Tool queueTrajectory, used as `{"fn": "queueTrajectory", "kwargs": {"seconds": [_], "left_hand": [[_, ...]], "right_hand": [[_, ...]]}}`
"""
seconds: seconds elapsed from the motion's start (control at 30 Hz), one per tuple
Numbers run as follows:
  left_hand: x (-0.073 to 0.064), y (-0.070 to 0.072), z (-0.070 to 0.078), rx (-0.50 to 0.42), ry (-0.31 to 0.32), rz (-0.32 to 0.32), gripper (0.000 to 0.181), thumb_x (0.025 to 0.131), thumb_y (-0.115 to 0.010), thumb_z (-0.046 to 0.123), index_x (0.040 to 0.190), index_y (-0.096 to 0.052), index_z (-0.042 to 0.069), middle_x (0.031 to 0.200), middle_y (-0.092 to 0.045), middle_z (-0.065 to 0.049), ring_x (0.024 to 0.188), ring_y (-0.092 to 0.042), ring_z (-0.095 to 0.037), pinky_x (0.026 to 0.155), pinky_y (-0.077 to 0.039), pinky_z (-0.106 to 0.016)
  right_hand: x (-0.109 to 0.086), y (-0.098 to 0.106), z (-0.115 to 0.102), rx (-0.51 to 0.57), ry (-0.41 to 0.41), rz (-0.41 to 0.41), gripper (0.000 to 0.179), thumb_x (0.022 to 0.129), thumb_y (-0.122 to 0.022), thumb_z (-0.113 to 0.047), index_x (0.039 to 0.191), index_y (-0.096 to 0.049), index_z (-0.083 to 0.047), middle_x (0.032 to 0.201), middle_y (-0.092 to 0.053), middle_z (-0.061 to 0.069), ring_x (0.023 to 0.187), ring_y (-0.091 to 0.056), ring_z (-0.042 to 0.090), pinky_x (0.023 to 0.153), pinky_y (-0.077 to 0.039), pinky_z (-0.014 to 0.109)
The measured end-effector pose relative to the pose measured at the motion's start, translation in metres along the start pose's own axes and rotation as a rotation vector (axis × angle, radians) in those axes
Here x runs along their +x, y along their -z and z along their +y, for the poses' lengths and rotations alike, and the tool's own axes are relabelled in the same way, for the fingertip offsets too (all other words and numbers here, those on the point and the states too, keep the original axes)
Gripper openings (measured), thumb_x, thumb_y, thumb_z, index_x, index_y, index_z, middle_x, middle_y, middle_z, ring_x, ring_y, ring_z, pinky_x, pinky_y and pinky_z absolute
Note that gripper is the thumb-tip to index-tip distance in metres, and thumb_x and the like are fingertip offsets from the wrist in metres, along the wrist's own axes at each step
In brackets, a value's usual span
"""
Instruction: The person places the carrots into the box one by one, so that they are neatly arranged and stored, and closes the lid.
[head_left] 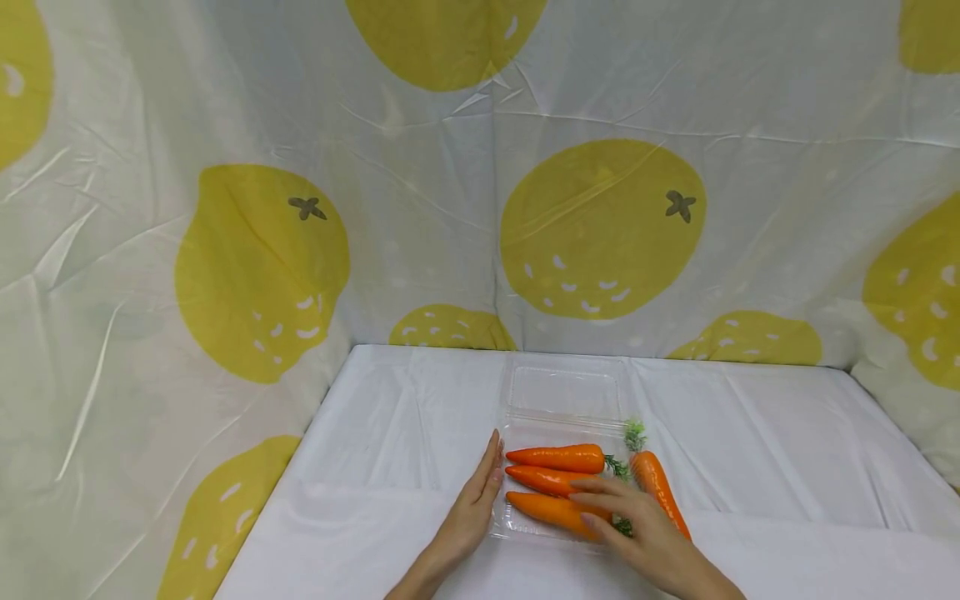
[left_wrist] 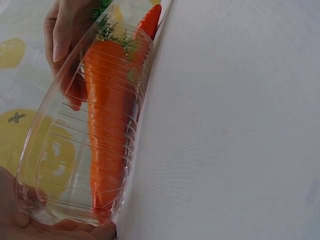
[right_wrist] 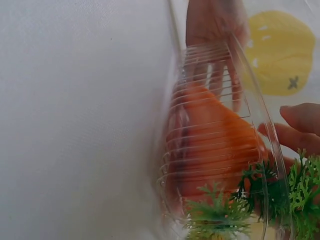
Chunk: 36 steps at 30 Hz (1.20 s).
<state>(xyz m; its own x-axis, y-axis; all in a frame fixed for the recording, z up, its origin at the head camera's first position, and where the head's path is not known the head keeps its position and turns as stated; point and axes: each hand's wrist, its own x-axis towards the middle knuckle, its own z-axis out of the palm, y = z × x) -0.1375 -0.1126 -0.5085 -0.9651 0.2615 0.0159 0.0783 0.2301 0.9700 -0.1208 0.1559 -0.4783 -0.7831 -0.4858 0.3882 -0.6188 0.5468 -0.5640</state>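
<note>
A clear plastic box (head_left: 513,527) lies on the white cloth with its lid folded back. Three orange carrots lie side by side in it: a back carrot (head_left: 558,457), a middle carrot (head_left: 538,479) and a front carrot (head_left: 551,510), green tops to the right. My left hand (head_left: 467,507) rests along the box's left wall, fingers straight. Over the right ends of the middle and front carrots reaches my right hand (head_left: 641,527), fingers extended and loosely bent, partly hiding them. The right wrist view shows those fingers (right_wrist: 300,135) beside the carrots, gripping nothing visible.
Another carrot (head_left: 660,490) lies outside the box on its right, its leafy top toward the back. The transparent lid (head_left: 566,390) lies flat behind the box. A lemon-patterned curtain (head_left: 420,208) rises behind and beside the white-covered table (head_left: 390,450).
</note>
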Motion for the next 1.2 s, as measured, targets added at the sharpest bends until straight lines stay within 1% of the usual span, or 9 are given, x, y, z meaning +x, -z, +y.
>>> {"fn": "queueTrajectory", "kwargs": {"seconds": [0.1,0.23,0.4,0.5,0.7,0.83,1.0,1.07,1.2], "left_hand": [[0.000,0.000,0.000,-0.003,0.000,-0.003,0.060,0.115,-0.032,0.027,0.168,-0.006,0.020,0.174,-0.017,-0.013,0.160,-0.023,-0.035,0.126,-0.018,-0.051],[0.001,0.000,-0.001,-0.011,-0.007,-0.005,0.059,0.115,-0.031,0.026,0.168,-0.006,0.019,0.173,-0.016,-0.015,0.160,-0.022,-0.035,0.126,-0.017,-0.050],[0.001,0.000,-0.002,-0.023,-0.019,-0.009,0.059,0.115,-0.031,0.025,0.168,-0.005,0.019,0.173,-0.015,-0.015,0.160,-0.020,-0.035,0.126,-0.016,-0.050],[0.001,0.000,-0.002,-0.025,-0.022,-0.014,0.060,0.115,-0.030,0.029,0.168,-0.004,0.019,0.174,-0.014,-0.015,0.160,-0.019,-0.035,0.127,-0.015,-0.051],[0.001,0.000,-0.003,-0.030,-0.025,-0.020,0.062,0.115,-0.030,0.035,0.168,-0.003,0.018,0.174,-0.013,-0.016,0.161,-0.017,-0.035,0.127,-0.015,-0.051],[0.001,0.000,-0.003,-0.031,-0.023,-0.024,0.062,0.115,-0.030,0.035,0.168,-0.003,0.018,0.174,-0.012,-0.016,0.160,-0.018,-0.035,0.127,-0.016,-0.051],[0.001,0.000,-0.004,-0.030,-0.017,-0.020,0.062,0.115,-0.031,0.033,0.168,-0.004,0.018,0.174,-0.013,-0.015,0.160,-0.019,-0.035,0.126,-0.017,-0.050],[0.001,0.000,-0.004,-0.028,-0.016,-0.017,0.061,0.115,-0.031,0.032,0.168,-0.004,0.019,0.174,-0.014,-0.015,0.160,-0.020,-0.035,0.126,-0.017,-0.050],[0.000,-0.001,-0.004,-0.028,-0.019,-0.015,0.060,0.115,-0.030,0.030,0.168,-0.004,0.019,0.174,-0.014,-0.015,0.160,-0.020,-0.036,0.126,-0.016,-0.050]], "right_hand": [[-0.001,0.002,0.000,-0.007,0.000,0.025,0.023,0.099,-0.072,-0.019,0.120,-0.077,-0.022,0.127,-0.072,-0.010,0.118,-0.066,0.010,0.105,-0.056,0.029],[-0.003,0.005,0.000,-0.002,0.008,0.050,0.024,0.099,-0.070,-0.015,0.120,-0.077,-0.022,0.128,-0.071,-0.009,0.118,-0.064,0.011,0.098,-0.058,0.023],[-0.006,0.011,-0.004,-0.010,-0.101,0.047,0.025,0.103,-0.065,-0.023,0.125,-0.075,-0.027,0.133,-0.067,-0.015,0.121,-0.063,0.010,0.098,-0.059,0.026],[-0.007,0.015,-0.003,0.002,-0.144,0.052,0.026,0.104,-0.063,-0.024,0.128,-0.073,-0.027,0.134,-0.067,-0.014,0.123,-0.064,0.012,0.100,-0.058,0.025],[-0.011,0.020,0.001,0.002,-0.190,0.106,0.032,0.104,-0.063,-0.022,0.134,-0.068,-0.031,0.137,-0.067,-0.009,0.134,-0.058,0.017,0.110,-0.042,0.016],[-0.016,0.023,0.004,-0.017,-0.236,0.152,0.036,0.105,-0.063,-0.022,0.139,-0.064,-0.032,0.142,-0.063,-0.007,0.137,-0.052,0.016,0.108,-0.034,0.005],[-0.022,0.029,0.012,-0.042,-0.244,0.205,0.039,0.104,-0.063,-0.019,0.141,-0.062,-0.031,0.143,-0.060,-0.003,0.131,-0.049,-0.003,0.103,-0.025,-0.007],[-0.024,0.032,0.016,-0.044,-0.246,0.218,0.039,0.104,-0.063,-0.018,0.141,-0.062,-0.031,0.143,-0.060,-0.002,0.129,-0.046,-0.012,0.103,-0.024,-0.008],[-0.029,0.037,0.023,-0.065,-0.283,0.227,0.039,0.105,-0.063,-0.021,0.142,-0.061,-0.030,0.144,-0.059,-0.004,0.128,-0.041,-0.018,0.102,-0.026,-0.007]]}}
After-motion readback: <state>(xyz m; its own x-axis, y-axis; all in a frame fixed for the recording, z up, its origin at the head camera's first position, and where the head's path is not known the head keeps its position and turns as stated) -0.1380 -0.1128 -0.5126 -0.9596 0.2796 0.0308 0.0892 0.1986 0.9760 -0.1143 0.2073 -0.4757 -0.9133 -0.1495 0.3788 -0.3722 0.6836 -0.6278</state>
